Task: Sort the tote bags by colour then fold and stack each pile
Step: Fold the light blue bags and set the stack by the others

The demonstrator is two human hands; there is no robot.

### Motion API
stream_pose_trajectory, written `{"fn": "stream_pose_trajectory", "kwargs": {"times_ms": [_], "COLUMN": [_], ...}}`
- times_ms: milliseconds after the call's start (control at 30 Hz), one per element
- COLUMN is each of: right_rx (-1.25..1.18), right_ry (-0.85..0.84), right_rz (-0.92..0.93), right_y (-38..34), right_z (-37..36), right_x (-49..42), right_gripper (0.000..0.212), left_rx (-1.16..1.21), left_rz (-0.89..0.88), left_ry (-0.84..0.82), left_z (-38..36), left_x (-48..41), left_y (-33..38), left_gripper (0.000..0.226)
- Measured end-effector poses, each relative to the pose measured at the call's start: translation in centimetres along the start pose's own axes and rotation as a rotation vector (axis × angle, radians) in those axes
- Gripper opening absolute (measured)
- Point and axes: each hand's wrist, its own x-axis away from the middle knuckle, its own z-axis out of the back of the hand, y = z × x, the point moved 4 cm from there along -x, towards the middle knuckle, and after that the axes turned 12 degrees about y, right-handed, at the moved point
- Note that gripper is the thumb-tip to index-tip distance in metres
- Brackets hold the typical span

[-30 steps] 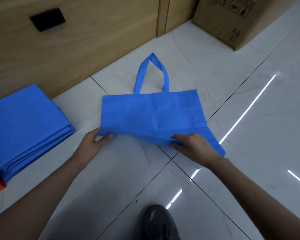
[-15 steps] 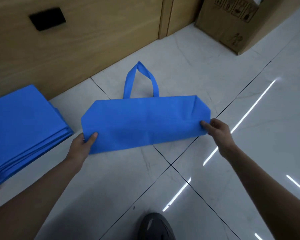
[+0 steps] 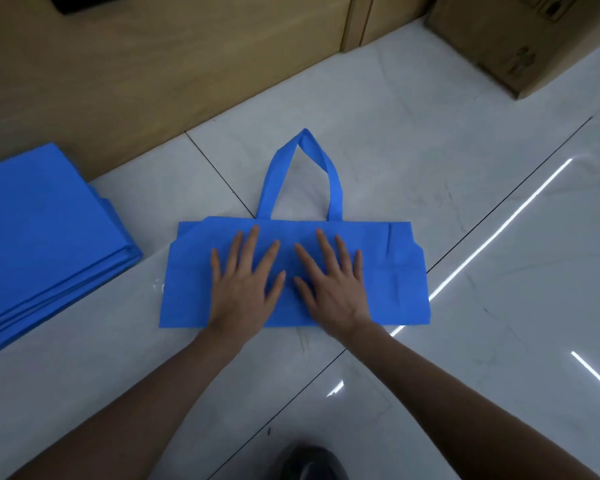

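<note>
Both hands, left hand [image 3: 245, 282] and right hand [image 3: 331, 284], press flat with spread fingers on the folded blue tote bag [image 3: 399, 275].

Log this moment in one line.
flattening fold | left hand presses blue tote bag | right hand presses it | blue pile at left

On the pale, glossy tiled floor [image 3: 499, 341], a folded blue tote bag [image 3: 399, 282] was laid flat near the middle, a stack of blue bags [image 3: 42, 244] was set well to its left, and a cardboard box [image 3: 520, 36] was stood at the far right.
</note>
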Motion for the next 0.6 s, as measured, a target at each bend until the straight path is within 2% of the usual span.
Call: {"fn": "stream_pose_trajectory", "kwargs": {"times_ms": [100,267,333,400,467,533,600], "right_rx": [0.015,-0.021,-0.164,-0.402,-0.507,-0.459,-0.518], "right_ry": [-0.146,-0.127,-0.049,0.103,0.235,0.262,0.186], "right_rz": [0.023,0.024,-0.088,-0.304,-0.451,-0.484,-0.506], "right_y": [-0.4,0.1,0.3,1.6,3.0,3.3,3.1], "right_z": [-2.9,-3.1,-2.4,-1.4,-0.4,0.3,0.5], "right_x": [0.5,0.8,0.0,-1.7,-4.4,-7.6,-10.5], "right_gripper": [0.055,0.055,0.053,0.048,0.049,0.062,0.077], "left_rx": [-0.066,-0.075,-0.067,-0.051,-0.024,-0.006,-0.021], "left_rz": [0.038,0.072,0.079,0.111,0.115,0.108,0.138], "left_ry": [-0.131,-0.129,-0.099,-0.046,0.015,0.078,0.106], "left_z": [-2.9,-3.9,-3.6,-3.0,-2.3,-1.7,-1.5], "left_x": [0.7,1.3,1.1,0.6,0.3,-0.1,-0.5], "left_y": [-1.2,-1.6,-1.8,-2.4,-2.8,-3.2,-3.9], "left_gripper": [0.062,0.064,0.062,0.059,0.055,0.051,0.049]}}
